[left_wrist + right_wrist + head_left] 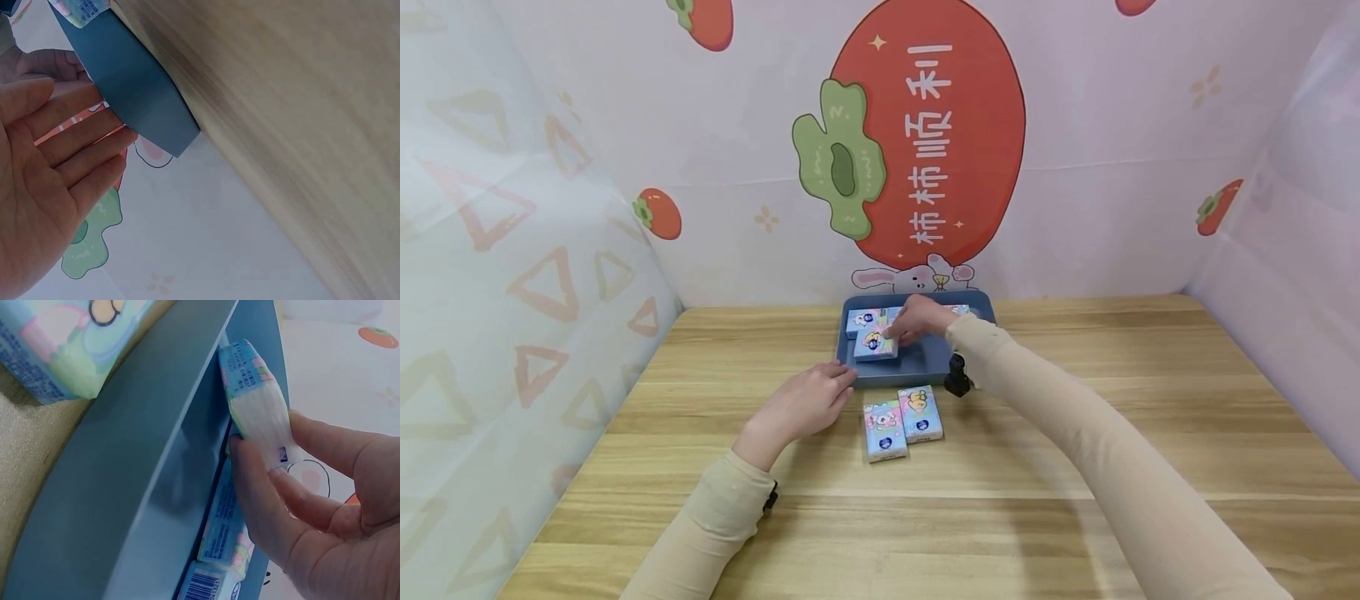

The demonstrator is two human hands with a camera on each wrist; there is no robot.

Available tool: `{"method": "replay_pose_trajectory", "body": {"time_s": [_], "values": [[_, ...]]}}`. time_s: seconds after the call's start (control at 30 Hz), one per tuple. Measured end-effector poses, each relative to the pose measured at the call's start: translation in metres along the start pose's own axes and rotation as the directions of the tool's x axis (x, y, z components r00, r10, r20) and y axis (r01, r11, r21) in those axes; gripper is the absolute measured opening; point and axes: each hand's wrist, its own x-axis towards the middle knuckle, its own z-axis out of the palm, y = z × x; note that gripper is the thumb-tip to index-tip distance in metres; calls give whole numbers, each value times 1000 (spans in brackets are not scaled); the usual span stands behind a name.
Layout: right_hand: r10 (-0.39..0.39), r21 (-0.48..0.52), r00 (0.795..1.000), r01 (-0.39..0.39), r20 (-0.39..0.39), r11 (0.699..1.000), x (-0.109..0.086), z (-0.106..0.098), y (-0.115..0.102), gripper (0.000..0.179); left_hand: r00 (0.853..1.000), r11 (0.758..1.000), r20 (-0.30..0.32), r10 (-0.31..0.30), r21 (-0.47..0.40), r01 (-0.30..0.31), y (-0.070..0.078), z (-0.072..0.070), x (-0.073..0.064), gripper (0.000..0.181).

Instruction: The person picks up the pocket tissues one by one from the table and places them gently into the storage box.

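Note:
My right hand (921,318) pinches a small pack of tissues (259,403) by its end between thumb and fingers, over the left part of a blue-grey tray (917,380). That pack has a blue and pink cartoon wrapper. Behind it, a row of similar tissue packs (862,320) lies along the tray's far side, partly hidden by my right hand. My left hand (811,400) has its fingers straight, with the tips at the tray's front left corner. Two more tissue packs, one on the left (886,431) and one on the right (921,414), lie side by side before the tray.
The tray stands at the back of a wooden table (1000,533), close to a printed backdrop (1075,208) with a big red persimmon. Printed cloth walls (490,250) enclose the left and right sides. A black wrist device (957,375) hangs near the tray's front right corner.

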Motion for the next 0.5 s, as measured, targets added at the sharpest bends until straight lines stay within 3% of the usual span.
{"method": "replay_pose_trajectory", "body": {"time_s": [0.5], "values": [[28, -46, 997, -32, -78, 998, 9, 13, -3, 37, 1000, 1000, 3, -7, -2, 7, 1, -1, -1, 36]]}}
